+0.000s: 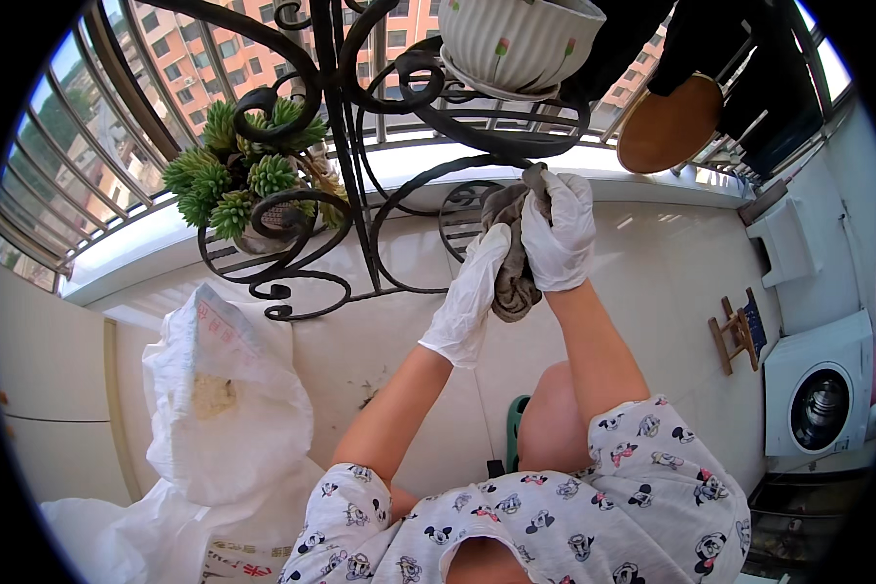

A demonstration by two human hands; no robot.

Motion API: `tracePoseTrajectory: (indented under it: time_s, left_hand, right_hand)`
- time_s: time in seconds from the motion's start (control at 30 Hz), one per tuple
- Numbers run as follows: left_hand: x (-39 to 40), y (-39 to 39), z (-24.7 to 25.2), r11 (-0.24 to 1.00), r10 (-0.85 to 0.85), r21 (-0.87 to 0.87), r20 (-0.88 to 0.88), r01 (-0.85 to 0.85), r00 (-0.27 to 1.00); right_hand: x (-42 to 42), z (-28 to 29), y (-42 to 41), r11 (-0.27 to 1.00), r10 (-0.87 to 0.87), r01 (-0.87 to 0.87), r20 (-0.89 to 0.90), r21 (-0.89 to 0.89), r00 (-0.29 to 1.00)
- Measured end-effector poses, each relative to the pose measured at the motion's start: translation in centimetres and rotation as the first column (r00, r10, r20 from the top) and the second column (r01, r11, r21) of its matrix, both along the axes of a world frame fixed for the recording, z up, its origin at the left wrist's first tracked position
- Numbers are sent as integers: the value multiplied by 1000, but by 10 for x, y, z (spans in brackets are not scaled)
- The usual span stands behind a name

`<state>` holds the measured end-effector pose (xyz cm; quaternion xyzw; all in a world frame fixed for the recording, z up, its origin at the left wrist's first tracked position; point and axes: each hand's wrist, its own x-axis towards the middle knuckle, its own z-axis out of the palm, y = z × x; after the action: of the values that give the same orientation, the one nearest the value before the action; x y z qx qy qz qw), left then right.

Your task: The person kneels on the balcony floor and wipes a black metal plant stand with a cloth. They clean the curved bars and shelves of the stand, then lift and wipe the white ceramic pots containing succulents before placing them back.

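Both of my hands wear thin white gloves and are closed around a grey-brown cloth (512, 274). My left hand (474, 285) grips its left side. My right hand (561, 232) holds its upper right part, where the cloth meets the curled rail of a black wrought-iron plant stand (390, 233). A rolled end of the cloth hangs below my fingers. Above my hands, a white ribbed flower pot (518, 44) with painted tulips stands on a saucer on the stand's upper ring. A potted succulent (255, 171) sits in the stand's lower left ring.
White woven sacks (233, 409) lie on the tiled floor (671, 292) at left. A small folding stool (737, 328), a white plastic stool (785, 237) and a front-loading washing machine (817, 394) are at right. Dark clothes (774, 95) and a round brown board (670, 124) are by the railing.
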<state>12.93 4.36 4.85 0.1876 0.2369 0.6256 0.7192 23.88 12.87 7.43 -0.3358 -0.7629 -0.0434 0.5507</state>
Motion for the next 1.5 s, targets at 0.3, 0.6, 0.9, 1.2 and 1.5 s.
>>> tracePoseTrajectory:
  time_s: [0.3,0.6,0.9,1.2,1.5]
  left_hand:
    - [-8,22,-36,996,84,8,-38,-83,996]
    - [-19,17,-22,987,147,-54,-114,-154,983]
    - [-18,17,-47,997,33,-66,-93,-39,995]
    - [-9,18,-49,990,-74,-115,27,77,997]
    - [-14,17,-51,966,-206,-193,-158,175,966]
  right_hand:
    - [-3,-22,-6,950,-126,131,37,-284,991]
    - [-29,4,-24,926,-151,239,294,-292,944]
    - [-28,-13,-14,979,-91,146,331,-143,939]
    - [-12,-35,-3,957,173,-120,191,-264,966]
    - [2,-8,-29,915,-52,152,265,-373,963]
